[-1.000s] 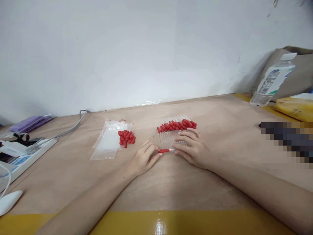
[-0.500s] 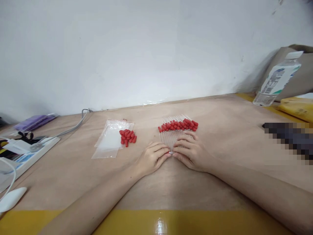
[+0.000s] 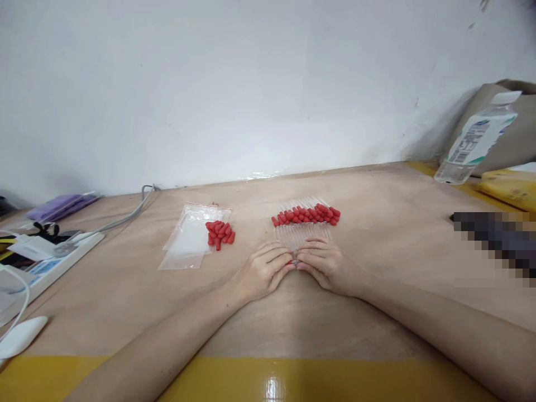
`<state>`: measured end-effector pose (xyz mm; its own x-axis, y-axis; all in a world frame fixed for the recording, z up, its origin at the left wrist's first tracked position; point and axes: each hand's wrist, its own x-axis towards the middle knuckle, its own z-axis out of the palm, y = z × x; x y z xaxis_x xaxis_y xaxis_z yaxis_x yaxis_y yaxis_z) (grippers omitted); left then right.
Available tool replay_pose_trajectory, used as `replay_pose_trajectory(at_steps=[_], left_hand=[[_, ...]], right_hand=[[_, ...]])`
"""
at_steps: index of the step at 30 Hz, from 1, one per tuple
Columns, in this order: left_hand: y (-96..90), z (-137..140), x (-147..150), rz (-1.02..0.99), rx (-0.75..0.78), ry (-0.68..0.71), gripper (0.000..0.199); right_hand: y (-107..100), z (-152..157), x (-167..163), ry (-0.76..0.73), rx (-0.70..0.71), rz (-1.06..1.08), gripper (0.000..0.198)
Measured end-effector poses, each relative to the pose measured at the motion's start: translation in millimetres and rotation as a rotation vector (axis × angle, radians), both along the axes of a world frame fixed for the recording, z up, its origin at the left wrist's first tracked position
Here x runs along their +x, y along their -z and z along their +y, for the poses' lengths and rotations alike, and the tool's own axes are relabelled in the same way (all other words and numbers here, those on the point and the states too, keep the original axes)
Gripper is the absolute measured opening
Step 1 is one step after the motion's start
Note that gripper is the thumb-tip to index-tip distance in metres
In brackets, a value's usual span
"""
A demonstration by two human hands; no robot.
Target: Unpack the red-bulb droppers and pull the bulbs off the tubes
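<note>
My left hand (image 3: 264, 271) pinches a red rubber bulb (image 3: 290, 262), mostly hidden by the fingertips. Closed around a thin clear dropper tube (image 3: 295, 261) is my right hand (image 3: 329, 265), its fingertips meeting the left ones. The bulb sits at the tube's end; how far it is pushed on is hidden. Just beyond the hands lie several clear tubes (image 3: 290, 237) side by side. A row of red-bulbed droppers (image 3: 305, 215) lies behind them, tubes pointing to the wall. Loose red bulbs (image 3: 218, 233) form a small pile left of the hands.
Clear zip bags (image 3: 182, 243) lie under and beside the loose bulbs. At the left are a power strip (image 3: 71, 254), grey cable (image 3: 125, 218), white mouse-like object (image 3: 20, 338) and purple packet (image 3: 61, 207). A bottle (image 3: 477, 139) and yellow packet (image 3: 511, 187) stand at the right.
My right hand's fingers have drawn in and curled closer around the tube. Both hands stay together in the same place; the view has shifted slightly.
</note>
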<state>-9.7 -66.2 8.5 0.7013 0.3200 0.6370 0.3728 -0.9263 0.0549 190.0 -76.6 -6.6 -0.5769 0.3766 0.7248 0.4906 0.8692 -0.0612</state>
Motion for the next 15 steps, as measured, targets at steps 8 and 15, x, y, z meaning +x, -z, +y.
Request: replay_pose_trajectory(at_steps=[8,15], left_hand=[[-3.2,-0.9,0.1,0.062,-0.139,0.002,0.014],[-3.8,-0.7,-2.4,0.078,-0.178,0.026,0.018]], right_hand=[[-5.3,-2.3,3.1,-0.04,0.076,-0.046,0.014],[-2.9,-1.9,10.3,-0.012,0.184,-0.106,0.013]])
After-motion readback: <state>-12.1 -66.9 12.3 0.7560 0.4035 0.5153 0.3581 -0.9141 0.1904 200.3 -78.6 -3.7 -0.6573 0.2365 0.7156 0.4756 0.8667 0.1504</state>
